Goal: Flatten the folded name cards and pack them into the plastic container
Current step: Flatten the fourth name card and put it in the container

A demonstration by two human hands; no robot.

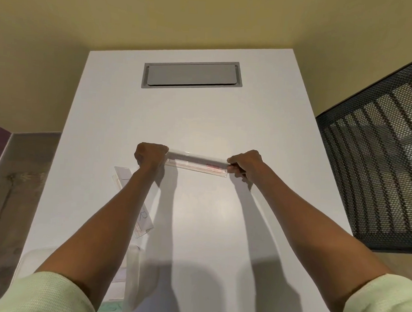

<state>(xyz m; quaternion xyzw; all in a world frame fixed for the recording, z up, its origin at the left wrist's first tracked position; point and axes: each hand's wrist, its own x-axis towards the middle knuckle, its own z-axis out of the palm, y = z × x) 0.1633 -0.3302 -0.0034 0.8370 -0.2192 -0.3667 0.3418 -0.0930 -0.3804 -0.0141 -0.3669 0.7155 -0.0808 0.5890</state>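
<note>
A clear folded name card (pixel 196 162) with a small red label near its right end lies across the middle of the white table (pixel 201 122). My left hand (pixel 149 155) grips its left end and my right hand (pixel 246 164) pinches its right end. Another clear name card (pixel 125 179) lies at the left, running under my left forearm to a lower end (pixel 145 224) with a white insert. The clear plastic container (pixel 130 277) stands at the near left edge, partly hidden by my left arm, with cards inside.
A grey cable hatch (pixel 192 75) is set into the far part of the table. A black mesh chair back (pixel 377 163) stands close to the table's right edge. Floor shows beyond the left edge.
</note>
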